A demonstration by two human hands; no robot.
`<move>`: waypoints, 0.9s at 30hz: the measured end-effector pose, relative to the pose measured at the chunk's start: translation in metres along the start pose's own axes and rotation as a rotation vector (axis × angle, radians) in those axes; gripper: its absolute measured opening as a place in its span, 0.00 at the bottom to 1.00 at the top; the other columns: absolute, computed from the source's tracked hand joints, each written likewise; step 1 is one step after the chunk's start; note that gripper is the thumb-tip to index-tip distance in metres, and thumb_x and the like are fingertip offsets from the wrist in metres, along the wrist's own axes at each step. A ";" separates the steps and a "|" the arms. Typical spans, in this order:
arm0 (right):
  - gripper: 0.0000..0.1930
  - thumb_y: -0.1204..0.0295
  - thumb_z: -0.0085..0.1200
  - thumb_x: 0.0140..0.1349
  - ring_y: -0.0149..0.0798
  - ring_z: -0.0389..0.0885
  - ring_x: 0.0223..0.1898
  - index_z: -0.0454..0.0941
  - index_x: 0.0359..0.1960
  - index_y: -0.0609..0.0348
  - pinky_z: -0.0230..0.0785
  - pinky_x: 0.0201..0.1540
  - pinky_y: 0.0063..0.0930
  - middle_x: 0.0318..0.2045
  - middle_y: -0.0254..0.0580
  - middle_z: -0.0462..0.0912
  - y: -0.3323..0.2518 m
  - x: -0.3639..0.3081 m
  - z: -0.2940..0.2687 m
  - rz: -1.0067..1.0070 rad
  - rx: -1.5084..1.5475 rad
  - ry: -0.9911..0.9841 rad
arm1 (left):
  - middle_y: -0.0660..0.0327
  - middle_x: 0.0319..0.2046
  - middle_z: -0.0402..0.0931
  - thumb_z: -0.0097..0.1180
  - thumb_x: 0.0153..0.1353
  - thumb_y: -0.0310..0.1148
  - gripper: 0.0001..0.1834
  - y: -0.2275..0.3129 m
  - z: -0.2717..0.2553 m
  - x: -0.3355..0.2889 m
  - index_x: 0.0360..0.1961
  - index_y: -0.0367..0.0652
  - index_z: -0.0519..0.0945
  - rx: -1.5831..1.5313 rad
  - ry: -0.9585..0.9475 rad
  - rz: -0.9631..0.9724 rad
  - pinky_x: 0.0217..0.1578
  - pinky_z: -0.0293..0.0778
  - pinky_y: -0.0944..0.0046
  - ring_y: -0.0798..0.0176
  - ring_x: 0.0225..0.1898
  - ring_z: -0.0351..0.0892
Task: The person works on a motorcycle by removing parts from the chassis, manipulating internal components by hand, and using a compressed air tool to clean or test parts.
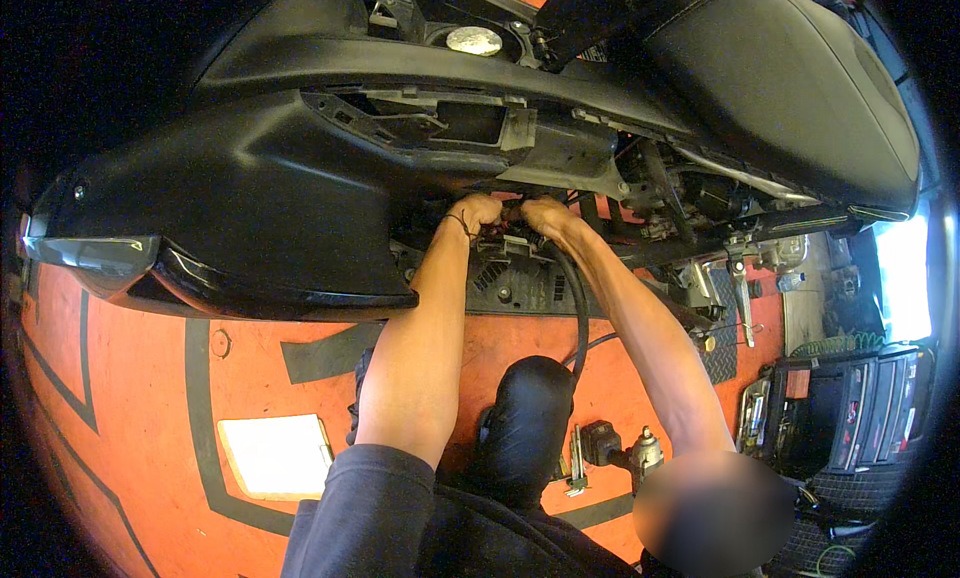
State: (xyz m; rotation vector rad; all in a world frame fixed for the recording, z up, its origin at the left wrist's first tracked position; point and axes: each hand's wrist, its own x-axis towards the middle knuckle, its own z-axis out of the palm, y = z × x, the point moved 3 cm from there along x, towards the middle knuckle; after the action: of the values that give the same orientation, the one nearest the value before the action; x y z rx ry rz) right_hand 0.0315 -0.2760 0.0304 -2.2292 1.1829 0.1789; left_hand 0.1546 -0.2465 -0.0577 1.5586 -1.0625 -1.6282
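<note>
Both hands are inside an opening low in the side of a black scooter (250, 193), where panels are off and dark inner parts show. My left hand (482, 213) is closed, a thin dark band at its wrist. Close to its right, my right hand (546, 217) also has its fingers bent in. A small dark piece shows between the two hands, too shaded to name. Just below the right hand, a thick black hose (579, 303) curves downward. Under the hands lies the scooter's dark floor panel (505, 294), with slots and a bolt.
The scooter's seat (790, 78) is at the upper right. On the orange floor lie a clipboard with white paper (275, 456) at left and an impact wrench (645, 452) at lower right. A dark tool case (850, 408) stands at far right. My knee (535, 408) is below the hands.
</note>
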 end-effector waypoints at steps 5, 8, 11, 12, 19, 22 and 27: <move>0.19 0.64 0.57 0.54 0.50 0.79 0.28 0.75 0.26 0.75 0.69 0.31 0.38 0.25 0.57 0.79 -0.062 -0.059 -0.037 -0.035 -0.021 0.136 | 0.63 0.21 0.69 0.41 0.61 0.25 0.21 0.010 -0.007 -0.022 0.55 0.44 0.74 0.023 0.034 0.000 0.30 0.66 0.65 0.66 0.23 0.60; 0.30 0.60 0.57 0.50 0.60 0.74 0.51 0.70 0.48 0.75 0.68 0.55 0.43 0.48 0.70 0.73 -0.043 -0.051 -0.043 0.165 -0.225 0.042 | 0.62 0.20 0.67 0.41 0.61 0.26 0.20 0.030 0.006 -0.031 0.55 0.43 0.75 0.051 0.039 0.014 0.31 0.67 0.64 0.65 0.23 0.58; 0.18 0.69 0.59 0.47 0.59 0.78 0.44 0.76 0.33 0.77 0.72 0.47 0.42 0.37 0.71 0.78 -0.037 -0.060 -0.045 0.035 -0.282 0.291 | 0.62 0.19 0.65 0.42 0.62 0.27 0.20 0.051 0.021 -0.045 0.54 0.42 0.75 0.064 0.077 0.022 0.32 0.67 0.64 0.64 0.23 0.57; 0.22 0.70 0.59 0.48 0.61 0.76 0.46 0.73 0.41 0.76 0.72 0.48 0.44 0.43 0.70 0.75 -0.046 -0.067 -0.043 -0.030 -0.338 0.371 | 0.59 0.20 0.68 0.42 0.62 0.27 0.19 0.030 0.014 -0.016 0.53 0.42 0.75 0.113 0.081 0.033 0.31 0.67 0.62 0.63 0.23 0.59; 0.27 0.65 0.64 0.48 0.63 0.75 0.47 0.71 0.45 0.73 0.71 0.48 0.45 0.45 0.68 0.74 -0.079 -0.068 -0.042 0.012 -0.327 0.141 | 0.58 0.35 0.70 0.42 0.63 0.31 0.20 -0.002 0.001 0.005 0.55 0.45 0.74 0.130 0.032 0.028 0.40 0.66 0.59 0.62 0.35 0.63; 0.27 0.61 0.65 0.50 0.61 0.75 0.48 0.72 0.44 0.73 0.71 0.48 0.43 0.45 0.67 0.73 -0.084 -0.069 -0.045 0.011 -0.327 0.051 | 0.58 0.41 0.70 0.42 0.63 0.33 0.20 0.004 0.001 -0.002 0.56 0.48 0.73 0.141 0.028 0.026 0.45 0.65 0.59 0.62 0.41 0.64; 0.24 0.60 0.63 0.51 0.60 0.77 0.45 0.75 0.40 0.72 0.73 0.45 0.43 0.42 0.65 0.76 -0.082 -0.072 -0.040 -0.101 -0.398 0.232 | 0.59 0.52 0.69 0.42 0.63 0.36 0.21 0.016 -0.003 -0.021 0.58 0.52 0.72 0.275 0.045 0.009 0.53 0.63 0.58 0.63 0.52 0.65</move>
State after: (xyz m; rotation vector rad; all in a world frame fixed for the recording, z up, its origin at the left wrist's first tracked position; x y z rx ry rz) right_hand 0.0474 -0.2129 0.1275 -2.7126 1.2352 0.1256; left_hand 0.1587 -0.2358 -0.0334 1.7533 -1.3110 -1.4815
